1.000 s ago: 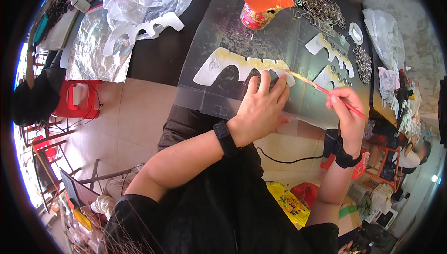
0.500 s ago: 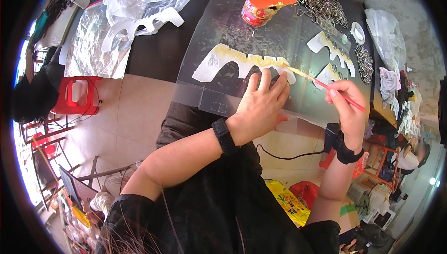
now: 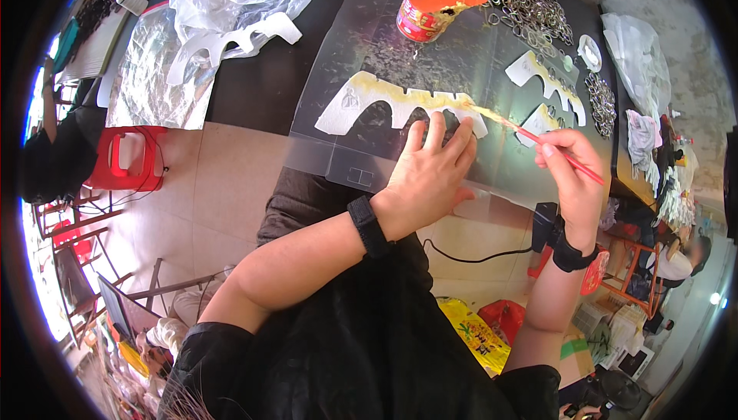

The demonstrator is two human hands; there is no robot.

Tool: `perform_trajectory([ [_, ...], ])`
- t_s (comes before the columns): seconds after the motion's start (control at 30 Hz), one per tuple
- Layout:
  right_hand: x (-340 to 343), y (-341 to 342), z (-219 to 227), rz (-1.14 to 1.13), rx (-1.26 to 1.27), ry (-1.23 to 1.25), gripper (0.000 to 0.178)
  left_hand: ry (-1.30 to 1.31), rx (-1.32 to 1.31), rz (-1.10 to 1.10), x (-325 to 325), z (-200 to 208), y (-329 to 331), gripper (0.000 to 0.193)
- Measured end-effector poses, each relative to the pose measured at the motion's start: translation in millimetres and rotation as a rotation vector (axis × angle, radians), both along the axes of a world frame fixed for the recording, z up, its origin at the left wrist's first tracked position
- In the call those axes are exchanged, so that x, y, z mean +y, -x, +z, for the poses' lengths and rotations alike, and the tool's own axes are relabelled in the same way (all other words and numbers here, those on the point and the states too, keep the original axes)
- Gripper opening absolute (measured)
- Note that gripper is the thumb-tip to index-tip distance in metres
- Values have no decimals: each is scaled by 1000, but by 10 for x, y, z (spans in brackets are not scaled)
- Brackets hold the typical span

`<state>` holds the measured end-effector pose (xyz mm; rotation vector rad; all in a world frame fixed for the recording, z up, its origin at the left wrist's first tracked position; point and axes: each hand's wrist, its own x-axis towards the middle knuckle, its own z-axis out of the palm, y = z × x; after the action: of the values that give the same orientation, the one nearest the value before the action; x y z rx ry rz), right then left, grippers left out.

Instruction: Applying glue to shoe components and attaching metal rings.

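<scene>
A head-worn fisheye camera, the left of two mounted side by side, looks steeply down from above a black shirt [image 3: 377, 343], which lies nearest along the lower edge. The forearms [image 3: 300, 266] reach away from the lens, placing the left hand [image 3: 430, 166] near the middle and the right hand [image 3: 569, 174] farther right, both at close range. Beyond them, the black table [image 3: 257, 97] spreads across the upper part, seen from its near side. The wide, upright view also takes in the floor [image 3: 204, 197] and a red stool [image 3: 127, 158] at left, with straight edges bending toward the rim.
</scene>
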<state>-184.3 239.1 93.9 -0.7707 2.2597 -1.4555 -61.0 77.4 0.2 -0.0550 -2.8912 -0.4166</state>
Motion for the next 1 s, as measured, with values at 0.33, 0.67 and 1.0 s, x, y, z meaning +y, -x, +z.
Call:
perform_trajectory([
  [0.33, -19, 23, -16, 41, -59, 8, 8, -8, 20, -1, -9, -23, 2, 74],
  [0.67, -111, 55, -85, 69, -107, 53, 9, -20, 22, 7, -5, -26, -8, 74],
  [1.0, -212, -11, -34, 50, -53, 21, 8, -9, -5, 10, 8, -4, -4, 73],
])
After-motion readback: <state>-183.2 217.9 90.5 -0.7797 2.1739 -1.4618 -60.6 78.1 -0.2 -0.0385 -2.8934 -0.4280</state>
